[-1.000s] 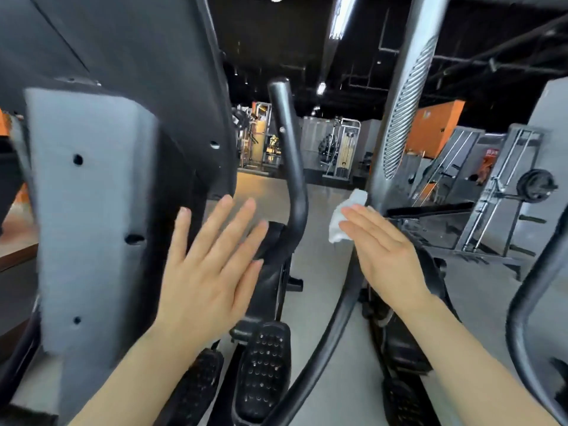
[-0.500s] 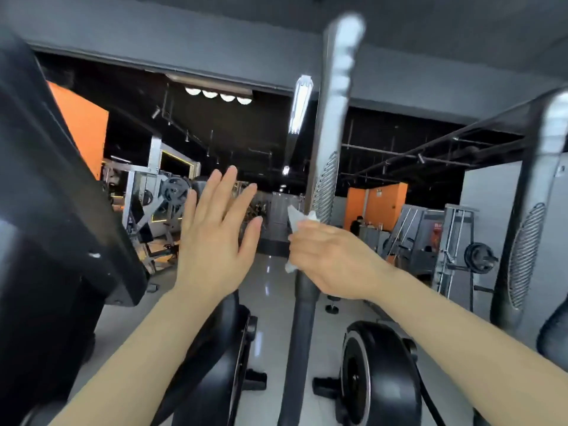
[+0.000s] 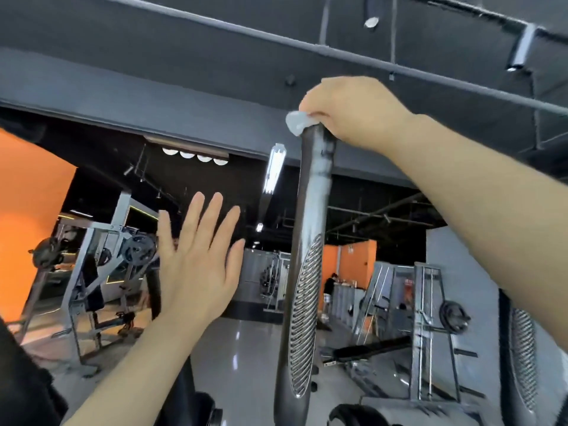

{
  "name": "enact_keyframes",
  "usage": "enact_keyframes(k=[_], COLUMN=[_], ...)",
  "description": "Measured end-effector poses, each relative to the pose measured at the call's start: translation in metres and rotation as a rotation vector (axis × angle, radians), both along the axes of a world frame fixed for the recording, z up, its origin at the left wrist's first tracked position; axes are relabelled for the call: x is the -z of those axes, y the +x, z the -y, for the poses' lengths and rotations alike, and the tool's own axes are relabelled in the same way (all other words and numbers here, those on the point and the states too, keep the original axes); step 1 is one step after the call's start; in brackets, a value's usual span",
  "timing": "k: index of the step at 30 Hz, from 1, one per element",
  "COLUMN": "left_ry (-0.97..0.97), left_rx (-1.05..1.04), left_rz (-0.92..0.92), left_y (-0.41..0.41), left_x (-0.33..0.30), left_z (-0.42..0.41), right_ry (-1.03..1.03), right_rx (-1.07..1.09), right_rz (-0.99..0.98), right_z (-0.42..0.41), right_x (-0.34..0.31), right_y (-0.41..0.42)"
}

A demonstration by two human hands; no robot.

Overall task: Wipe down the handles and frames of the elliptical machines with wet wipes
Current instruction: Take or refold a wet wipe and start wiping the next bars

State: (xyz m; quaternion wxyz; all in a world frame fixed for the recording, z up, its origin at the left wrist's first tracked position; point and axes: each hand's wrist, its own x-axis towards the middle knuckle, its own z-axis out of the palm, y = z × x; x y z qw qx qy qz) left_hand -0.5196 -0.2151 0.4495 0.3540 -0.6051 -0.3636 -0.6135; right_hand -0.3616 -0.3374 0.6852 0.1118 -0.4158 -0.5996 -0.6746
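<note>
My right hand [image 3: 353, 110] grips the wet wipe [image 3: 296, 123] over the elliptical handle [image 3: 313, 192] top; my left hand [image 3: 196, 269] hovers released, fingers straight.

Two hands: left [image 3: 196, 269] and right [image 3: 353, 110]. One wipe [image 3: 296, 123]. Two ribbed handles, one central [image 3: 307, 272], one at the right edge [image 3: 522, 348]. Four round ceiling lights [image 3: 195, 155] in a row.

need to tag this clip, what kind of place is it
Most likely a commercial gym: an elliptical handle stands in front, a weight plate hangs on a rack to the right, and a plate-loaded machine stands by the orange wall.
</note>
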Motion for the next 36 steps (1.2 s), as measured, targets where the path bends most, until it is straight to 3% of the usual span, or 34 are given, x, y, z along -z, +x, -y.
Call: enact_keyframes(k=[3, 7, 10, 13, 18, 20, 22, 27, 30, 33, 36], left_ry=[0.06, 0.122, 0.129, 0.135, 0.139, 0.126, 0.123, 0.215, 0.188, 0.087, -0.036], left_rx=[-0.041, 0.0, 0.052, 0.071, 0.12, 0.131, 0.146, 0.34, 0.513, 0.604, 0.708], left_rz=[-0.066, -0.047, -0.052, -0.056, -0.062, -0.063, -0.076, -0.074, -0.041, -0.073, -0.076], left_y=[0.002, -0.001, -0.002, -0.003, -0.004, -0.005, -0.007, -0.002, 0.015, 0.032, 0.043], left_x=[0.004, 0.004, 0.006, 0.007, 0.006, 0.005, 0.005, -0.015, -0.042, -0.06, -0.069], left_z=[-0.01, -0.013, -0.012, -0.012, -0.013, -0.013, -0.013, 0.015, 0.039, 0.046, 0.045], right_ry=[-0.007, -0.144, -0.305, -0.226, 0.194, 0.191, 0.154, 0.095, 0.007, -0.005, 0.133], right_rx=[-0.177, -0.372, -0.343, -0.235, -0.183, -0.228, -0.434, -0.977, -1.084, -1.146, -1.251], right_rz=[-0.097, -0.037, 0.039, 0.167, -0.025, -0.103, -0.267, -0.607, -0.751, -0.777, -0.883], right_z=[-0.01, -0.013, -0.01, -0.008, -0.013, -0.019, -0.026, -0.054, -0.056, -0.043, -0.026], right_x=[0.02, 0.098, 0.14, 0.122, 0.036, 0.023, 0.034, 0.133, 0.174, 0.171, 0.122], right_y=[0.012, 0.022, 0.027, 0.03, 0.02, 0.022, 0.027, 0.025, 0.022, 0.025, 0.022])
